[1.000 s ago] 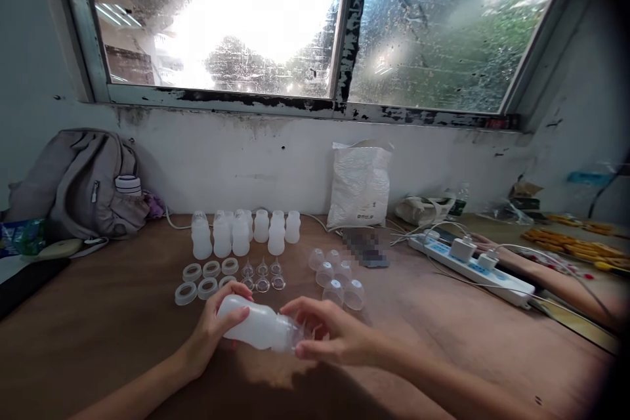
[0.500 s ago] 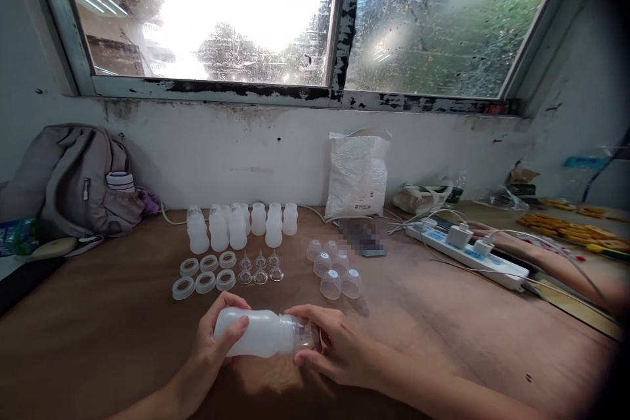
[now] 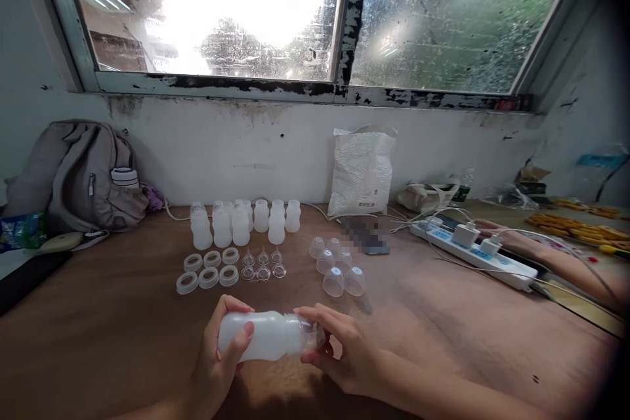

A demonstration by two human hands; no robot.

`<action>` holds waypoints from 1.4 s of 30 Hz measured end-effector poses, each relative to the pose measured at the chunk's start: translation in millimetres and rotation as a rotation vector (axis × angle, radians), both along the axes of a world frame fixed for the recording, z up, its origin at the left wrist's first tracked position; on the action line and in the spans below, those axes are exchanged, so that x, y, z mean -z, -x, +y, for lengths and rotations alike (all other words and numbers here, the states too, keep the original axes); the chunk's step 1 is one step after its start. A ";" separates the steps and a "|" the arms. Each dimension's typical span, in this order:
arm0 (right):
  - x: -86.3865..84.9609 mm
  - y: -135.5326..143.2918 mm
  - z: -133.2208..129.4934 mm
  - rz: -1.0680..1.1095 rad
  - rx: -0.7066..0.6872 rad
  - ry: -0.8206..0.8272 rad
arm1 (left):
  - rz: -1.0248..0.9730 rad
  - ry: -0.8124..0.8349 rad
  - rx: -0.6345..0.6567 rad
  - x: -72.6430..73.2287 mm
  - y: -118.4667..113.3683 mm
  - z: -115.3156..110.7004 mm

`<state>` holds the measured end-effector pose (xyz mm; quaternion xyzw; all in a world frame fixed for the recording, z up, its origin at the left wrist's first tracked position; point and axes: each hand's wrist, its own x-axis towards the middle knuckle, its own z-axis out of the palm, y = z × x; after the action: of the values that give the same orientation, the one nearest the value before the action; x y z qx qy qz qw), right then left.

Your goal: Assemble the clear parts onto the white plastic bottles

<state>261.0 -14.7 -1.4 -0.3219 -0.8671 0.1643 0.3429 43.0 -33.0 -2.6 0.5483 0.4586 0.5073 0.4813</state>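
Note:
A frosted white baby bottle lies sideways between my hands above the table's near side. Its base end is wrapped by my left hand, thumb along the near side. At the other end, the fingers of my right hand close round the clear cap. Beyond my hands are several translucent screw rings in rows, and beside them several clear silicone nipples. To their right stand several clear dome caps. Several more frosted bottles stand upright behind the rings.
A grey backpack leans at the far left. A white padded mailer stands against the wall, with a blurred phone before it. A power strip with cables lies right, near another person's arm.
Everything has shifted slightly in view as the camera turned a little. Both my hands keep the same hold on the bottle and its cap.

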 end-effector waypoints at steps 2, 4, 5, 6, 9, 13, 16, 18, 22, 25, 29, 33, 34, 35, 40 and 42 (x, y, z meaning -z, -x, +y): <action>1.7 -0.3 -3.8 0.015 0.010 0.002 | 0.045 -0.058 -0.022 3.9 0.3 -1.5; 2.7 -0.3 -7.1 0.021 0.017 0.002 | 0.087 -0.136 -0.032 7.2 1.6 -2.4; 2.9 -0.1 -8.5 0.021 0.018 -0.001 | 0.102 -0.169 -0.035 8.4 2.4 -2.7; 2.8 0.2 -9.5 0.022 0.015 -0.006 | 0.111 -0.194 -0.038 9.3 3.0 -2.8; 1.9 1.5 -11.2 0.036 0.007 -0.029 | 0.104 -0.236 -0.042 10.0 3.9 -2.9; 2.7 2.6 -11.3 0.035 -0.012 -0.042 | 0.116 -0.290 -0.060 10.4 3.0 -4.0; 5.1 2.8 -11.2 0.045 -0.032 -0.030 | 0.132 -0.319 -0.068 10.5 2.5 -5.4; 3.1 3.5 -10.1 0.064 -0.038 -0.009 | 0.152 -0.343 -0.070 7.4 2.8 -4.4; -25.5 9.2 2.3 0.111 -0.038 0.108 | 0.180 -0.346 -0.093 -12.0 6.7 8.5; -65.5 17.7 24.3 0.176 -0.092 0.322 | 0.131 -0.362 -0.142 -31.6 12.0 29.5; -108.0 34.4 63.2 0.414 -0.088 0.383 | 0.148 -0.379 -0.159 -45.9 17.7 62.5; -117.4 56.8 95.7 0.475 0.006 0.234 | 0.078 -0.317 -0.013 -41.5 18.4 83.4; -115.9 62.0 101.3 0.473 0.007 0.222 | 0.064 -0.308 0.001 -38.9 17.9 85.6; -113.9 66.4 106.1 0.475 0.000 0.223 | 0.055 -0.302 0.006 -36.1 17.1 86.9; -106.7 73.9 122.9 0.462 -0.061 0.287 | 0.036 -0.276 0.003 -26.8 14.6 90.3; -108.8 72.2 131.6 0.425 -0.077 0.302 | 0.081 -0.272 0.013 -25.2 16.6 94.7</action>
<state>188.8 116.9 107.3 -0.2946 -0.7528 0.3687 0.4589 26.3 61.7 22.6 0.6316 0.4010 0.5391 0.3869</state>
